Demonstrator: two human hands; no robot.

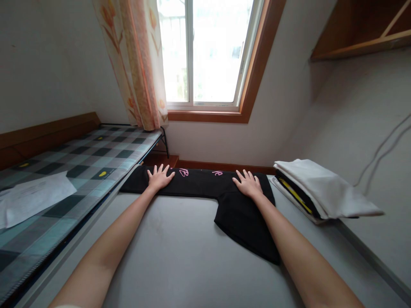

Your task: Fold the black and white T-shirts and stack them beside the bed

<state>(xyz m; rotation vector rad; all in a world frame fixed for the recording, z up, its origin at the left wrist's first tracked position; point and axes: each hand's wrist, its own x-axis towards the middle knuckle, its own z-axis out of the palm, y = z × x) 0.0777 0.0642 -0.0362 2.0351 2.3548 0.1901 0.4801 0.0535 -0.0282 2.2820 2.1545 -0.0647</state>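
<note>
A black garment (195, 184) with pink lettering lies flat along the far edge of a pale table (180, 248). Its body is a long narrow strip, and one sleeve spreads toward me on the right. My left hand (159, 177) rests with spread fingers on the strip's left part, beside the lettering. On the right part, above the sleeve, my right hand (248, 184) lies with its fingers apart. Both palms face down on the cloth, and neither hand grips it.
A stack of folded clothes (321, 188), white on top, sits at the table's right edge by the wall. On the left is a bed with a checked mattress (112, 158) and paper sheets (38, 196). Behind are a window (212, 55) and a curtain (138, 64).
</note>
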